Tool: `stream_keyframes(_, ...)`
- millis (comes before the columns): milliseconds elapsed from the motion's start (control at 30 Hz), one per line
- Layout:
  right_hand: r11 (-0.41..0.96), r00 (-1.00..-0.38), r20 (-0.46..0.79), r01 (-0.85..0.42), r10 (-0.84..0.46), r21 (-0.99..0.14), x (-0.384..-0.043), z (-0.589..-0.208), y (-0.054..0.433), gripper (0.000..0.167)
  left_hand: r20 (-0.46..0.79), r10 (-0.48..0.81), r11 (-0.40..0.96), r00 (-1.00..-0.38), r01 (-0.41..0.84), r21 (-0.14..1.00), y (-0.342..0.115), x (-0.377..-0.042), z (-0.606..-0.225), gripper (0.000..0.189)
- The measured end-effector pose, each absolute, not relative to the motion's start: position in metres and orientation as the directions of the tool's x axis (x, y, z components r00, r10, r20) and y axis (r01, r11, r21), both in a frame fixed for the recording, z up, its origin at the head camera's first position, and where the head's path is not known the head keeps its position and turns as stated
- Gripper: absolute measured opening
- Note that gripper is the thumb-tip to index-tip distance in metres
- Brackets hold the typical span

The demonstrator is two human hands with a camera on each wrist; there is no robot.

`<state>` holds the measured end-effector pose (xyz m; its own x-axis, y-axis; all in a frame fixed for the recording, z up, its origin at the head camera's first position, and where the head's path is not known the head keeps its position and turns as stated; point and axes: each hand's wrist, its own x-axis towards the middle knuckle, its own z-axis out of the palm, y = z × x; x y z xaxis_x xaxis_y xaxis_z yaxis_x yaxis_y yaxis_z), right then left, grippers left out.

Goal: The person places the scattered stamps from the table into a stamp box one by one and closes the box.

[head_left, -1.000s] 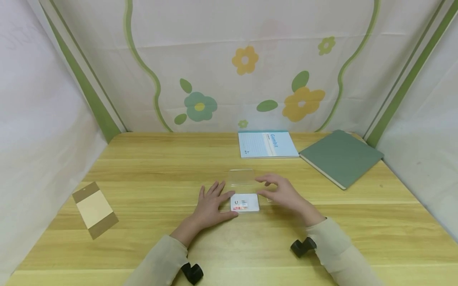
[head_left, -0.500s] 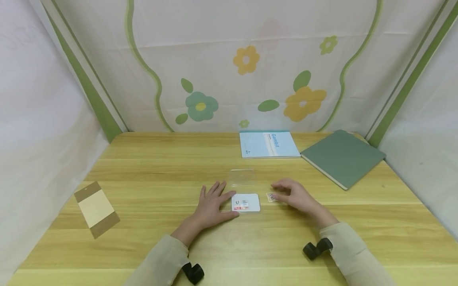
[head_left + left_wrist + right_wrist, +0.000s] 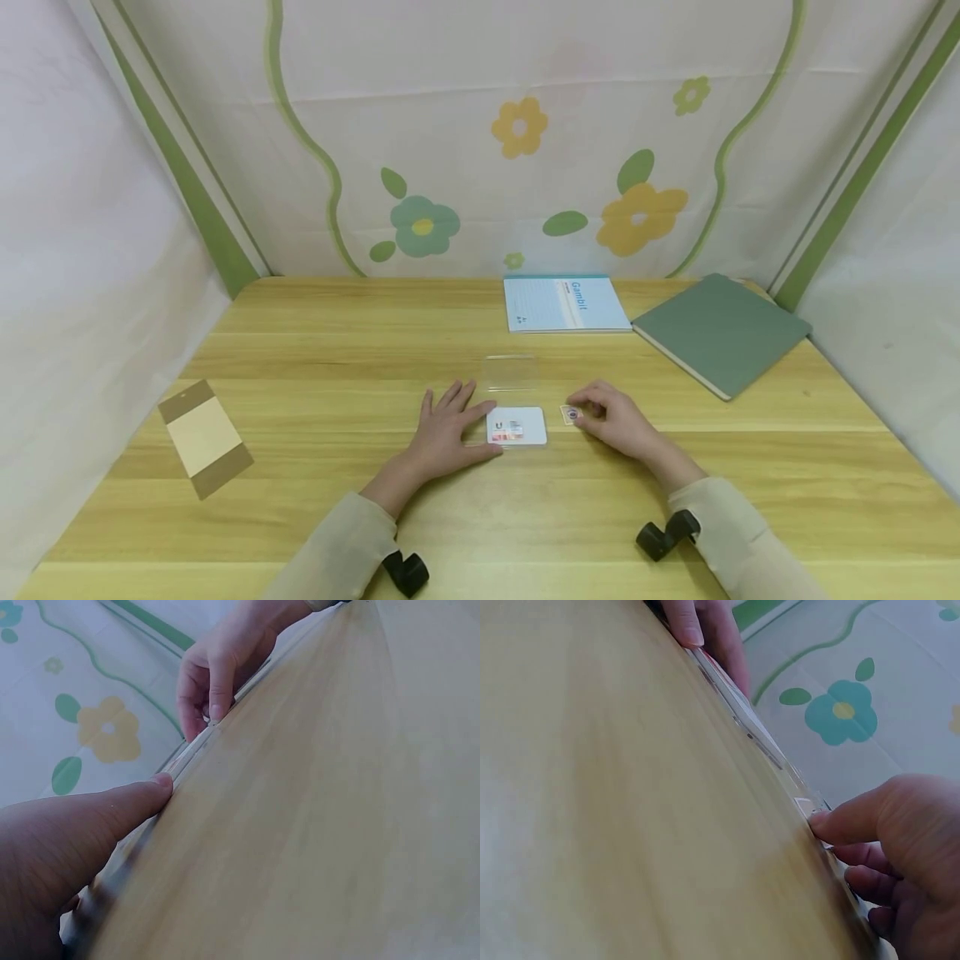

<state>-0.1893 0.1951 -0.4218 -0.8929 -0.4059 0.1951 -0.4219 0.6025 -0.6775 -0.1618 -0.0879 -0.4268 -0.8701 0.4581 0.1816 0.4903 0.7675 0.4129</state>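
A white card (image 3: 517,426) with a small dark logo and a reddish, shiny patch lies in a shallow clear plastic case near the middle of the wooden table. Just beyond it is a flat clear plastic piece (image 3: 511,372). My left hand (image 3: 444,435) rests spread on the table, thumb and index finger touching the case's near and far left corners. To the right of the case lies a small square card (image 3: 570,414) with a dark round mark. My right hand (image 3: 613,419) pinches it with thumb (image 3: 823,823) and index finger at its edges, other fingers curled.
A light blue notebook (image 3: 566,302) marked Gambit lies at the back of the table, beside a green hardcover book (image 3: 722,335). A brown and cream card sleeve (image 3: 206,437) lies at the far left. A flower-printed curtain (image 3: 465,150) rises behind.
My right hand has moved right, from beside the case to the small square card, and its thumb and index finger have closed in on that card. The left hand stays in place.
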Motion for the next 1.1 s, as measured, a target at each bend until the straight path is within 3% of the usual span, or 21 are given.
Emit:
stream_keyframes(433,0.605,-0.896,0.160,-0.403,-0.415,-0.687,-0.187,-0.418,0.194,0.023,0.175,0.455,0.771,-0.873,0.485,0.414,-0.087,-0.162,-0.426,0.066)
stream_keyframes(767,0.618,-0.922,0.170,-0.362,-0.348,-0.697,-0.187,-0.416,0.191,0.009,0.168,0.459,0.768,-0.872,0.485,0.419,-0.086,-0.162,-0.423,0.066)
stream_keyframes(1100,0.463,-0.920,0.122,-0.298,-0.373,-0.834,-0.187,-0.405,0.162,0.008,0.175,0.456,0.774,-0.873,0.486,0.407,-0.086,-0.162,-0.426,0.066)
